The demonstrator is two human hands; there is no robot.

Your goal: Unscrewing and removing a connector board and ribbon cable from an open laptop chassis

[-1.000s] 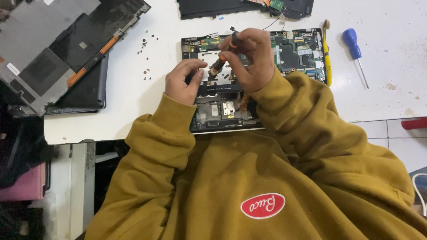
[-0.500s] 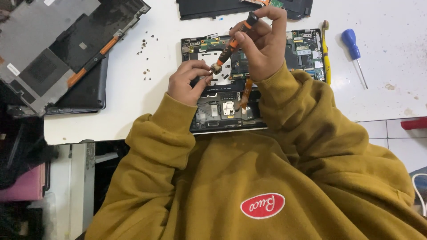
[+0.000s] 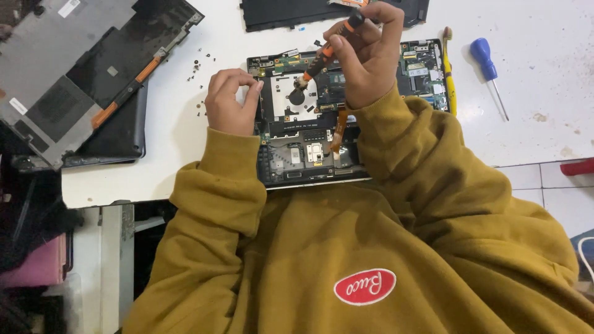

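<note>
Left hand (image 3: 230, 101) is curled in a loose fist holding nothing, resting on the left edge of the opened black laptop chassis with exposed green circuit boards (image 3: 346, 117) mid-frame on the white worktop (image 3: 532, 93). Right hand (image 3: 366, 59) pinches an orange-and-black screwdriver (image 3: 327, 52), tip down on the board, with a blue-handled screwdriver (image 3: 487, 69) lying at upper right.

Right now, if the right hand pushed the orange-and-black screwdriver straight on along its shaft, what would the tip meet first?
The right hand holds the orange-and-black screwdriver slanting down and left. Its tip would most likely meet the round dark fan hub inside the opened laptop base; it looks very close or already touching, though depth is unclear.
</note>
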